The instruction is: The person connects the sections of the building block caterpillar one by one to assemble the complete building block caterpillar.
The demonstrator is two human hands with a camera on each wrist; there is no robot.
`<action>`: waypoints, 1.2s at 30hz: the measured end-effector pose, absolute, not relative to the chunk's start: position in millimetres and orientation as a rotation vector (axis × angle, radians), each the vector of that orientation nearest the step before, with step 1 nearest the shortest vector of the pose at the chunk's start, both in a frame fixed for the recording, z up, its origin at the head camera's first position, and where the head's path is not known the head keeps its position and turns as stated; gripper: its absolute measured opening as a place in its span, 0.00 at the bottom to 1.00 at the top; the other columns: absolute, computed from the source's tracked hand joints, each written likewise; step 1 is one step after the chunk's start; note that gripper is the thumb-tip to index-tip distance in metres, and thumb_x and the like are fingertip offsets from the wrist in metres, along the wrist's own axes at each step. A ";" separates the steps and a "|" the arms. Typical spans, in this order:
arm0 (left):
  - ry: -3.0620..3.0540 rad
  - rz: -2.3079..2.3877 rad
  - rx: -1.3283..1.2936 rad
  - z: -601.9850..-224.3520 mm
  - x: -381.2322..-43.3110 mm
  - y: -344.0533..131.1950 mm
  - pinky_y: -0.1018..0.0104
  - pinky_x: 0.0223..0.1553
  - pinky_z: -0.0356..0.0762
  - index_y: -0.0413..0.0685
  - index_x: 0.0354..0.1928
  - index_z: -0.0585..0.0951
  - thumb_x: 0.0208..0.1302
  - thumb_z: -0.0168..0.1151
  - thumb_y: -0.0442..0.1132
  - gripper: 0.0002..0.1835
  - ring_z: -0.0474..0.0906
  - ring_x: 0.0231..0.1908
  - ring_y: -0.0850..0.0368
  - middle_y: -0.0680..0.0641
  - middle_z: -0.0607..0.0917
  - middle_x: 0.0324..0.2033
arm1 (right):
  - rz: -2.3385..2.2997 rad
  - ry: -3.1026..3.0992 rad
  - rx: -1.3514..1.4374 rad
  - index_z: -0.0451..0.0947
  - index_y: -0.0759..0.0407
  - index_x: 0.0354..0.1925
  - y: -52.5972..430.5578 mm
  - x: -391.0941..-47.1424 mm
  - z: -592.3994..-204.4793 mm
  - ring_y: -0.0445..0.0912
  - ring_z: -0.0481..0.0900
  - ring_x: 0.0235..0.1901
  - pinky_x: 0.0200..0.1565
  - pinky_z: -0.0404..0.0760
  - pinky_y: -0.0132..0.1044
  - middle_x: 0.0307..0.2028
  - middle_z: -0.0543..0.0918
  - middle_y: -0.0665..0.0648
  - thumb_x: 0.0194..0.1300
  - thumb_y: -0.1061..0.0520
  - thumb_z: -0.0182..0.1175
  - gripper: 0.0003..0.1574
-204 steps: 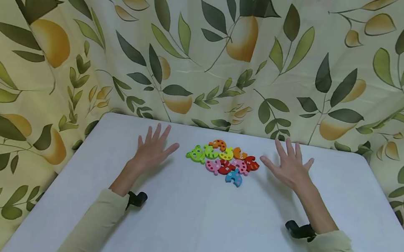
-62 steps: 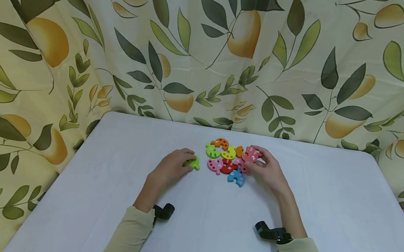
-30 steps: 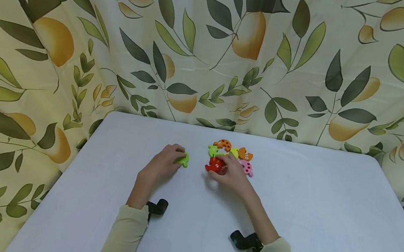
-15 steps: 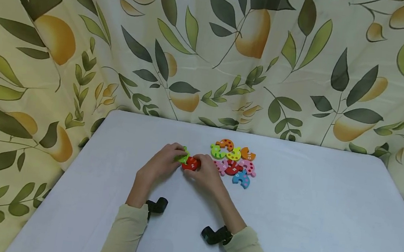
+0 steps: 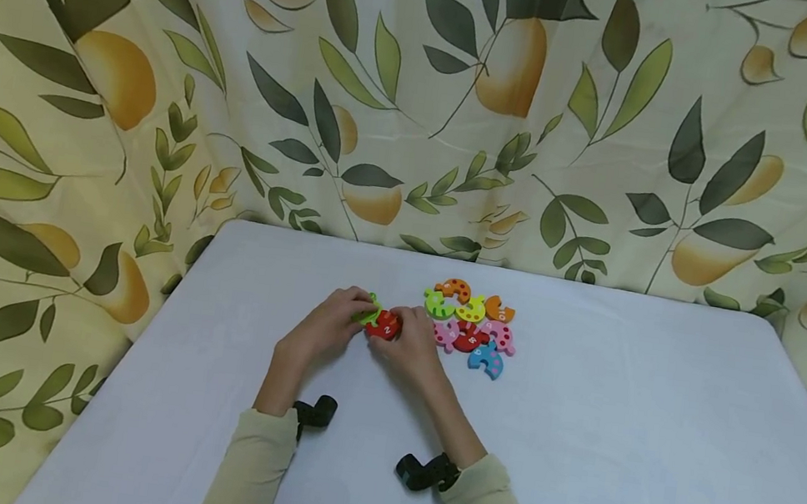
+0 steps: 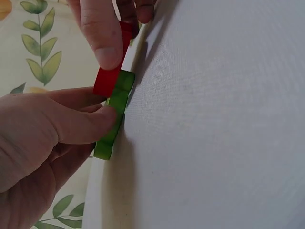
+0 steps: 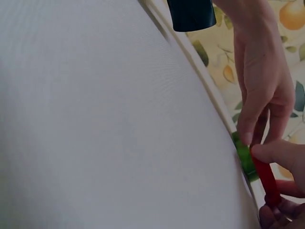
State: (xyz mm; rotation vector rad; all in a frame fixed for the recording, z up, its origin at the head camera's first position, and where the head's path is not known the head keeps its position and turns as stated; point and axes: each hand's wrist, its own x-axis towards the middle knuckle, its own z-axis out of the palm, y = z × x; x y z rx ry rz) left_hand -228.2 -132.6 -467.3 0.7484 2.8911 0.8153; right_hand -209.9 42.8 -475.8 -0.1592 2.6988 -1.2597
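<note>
In the head view my left hand [image 5: 319,327] pinches a light-green puzzle piece [image 5: 370,313], an animal head when it lay uncovered earlier. Thumb and fingers of my right hand [image 5: 416,348] grip a red puzzle piece [image 5: 384,328] marked with a 2. The two pieces meet edge to edge between the hands. Seen from the left wrist, the red piece [image 6: 109,82] sits tilted and partly overlaps the end of the green piece [image 6: 112,128], which is low over the white table. Whether they interlock cannot be told. The right wrist view shows both thick edges, partly hidden by fingers.
Just right of the hands lies a cluster of several puzzle pieces, among them a blue one [image 5: 487,360], a yellow one [image 5: 472,309] and an orange one [image 5: 500,309]. The white table [image 5: 614,446] ends at a leaf-patterned curtain [image 5: 420,119].
From resting apart, both hands took hold of pieces. The left drew the green piece leftward out of the cluster; the right picked up the red piece, turned it over and brought it against the green one.
</note>
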 end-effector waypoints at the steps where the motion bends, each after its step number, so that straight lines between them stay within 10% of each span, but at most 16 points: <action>1: 2.891 0.816 0.758 -467.0 -228.5 -132.7 0.52 0.62 0.71 0.42 0.56 0.81 0.65 0.60 0.30 0.17 0.72 0.57 0.46 0.43 0.78 0.55 | -1.260 2.697 -0.168 0.72 0.60 0.59 44.1 -210.1 -476.0 0.51 0.68 0.53 0.52 0.79 0.44 0.51 0.72 0.59 0.55 0.49 0.71 0.37; 36: 2.815 0.939 0.414 -460.8 -228.3 -122.2 0.50 0.63 0.70 0.46 0.56 0.81 0.66 0.61 0.37 0.16 0.69 0.60 0.46 0.45 0.76 0.57 | -1.116 2.672 -0.313 0.71 0.60 0.64 59.4 -212.4 -474.3 0.48 0.70 0.50 0.48 0.78 0.39 0.51 0.74 0.59 0.58 0.50 0.70 0.38</action>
